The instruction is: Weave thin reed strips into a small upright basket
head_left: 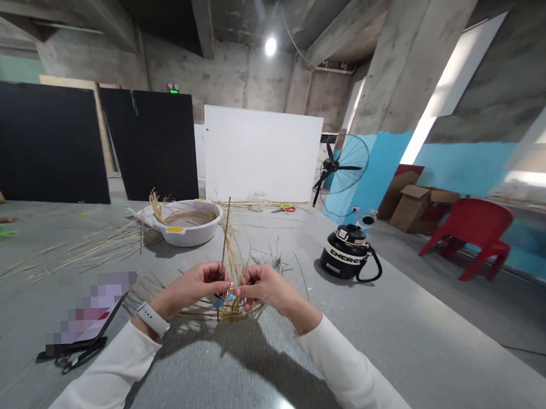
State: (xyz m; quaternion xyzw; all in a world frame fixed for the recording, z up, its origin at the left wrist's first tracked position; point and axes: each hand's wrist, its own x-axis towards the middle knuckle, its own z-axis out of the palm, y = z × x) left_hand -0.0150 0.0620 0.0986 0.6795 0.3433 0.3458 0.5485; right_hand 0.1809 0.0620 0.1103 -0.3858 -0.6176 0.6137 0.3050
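A partly woven ring of thin straw-coloured strips [235, 315] rests on the table in front of me, with loose ends sticking up and outward. My left hand [201, 283] is closed at its left side, fingers pinched round the strips beside a darker upright strip [226, 230]. From the right, my right hand [267, 288] pinches at the same weave, its thumb close to the left thumb. Between the fingertips shows a small clear and blue piece [230, 292], perhaps a clip; its shape is partly hidden. Another blue piece [217, 302] sits under my left fingers.
A white basin [190, 235] holding coiled strips stands behind, loose strips [94, 242] to its left. A phone-like object [94, 309] with a strap lies left. A black round container [345, 252] stands right. Red-handled scissors [288, 209] and a clear jar [258, 201] lie farther back.
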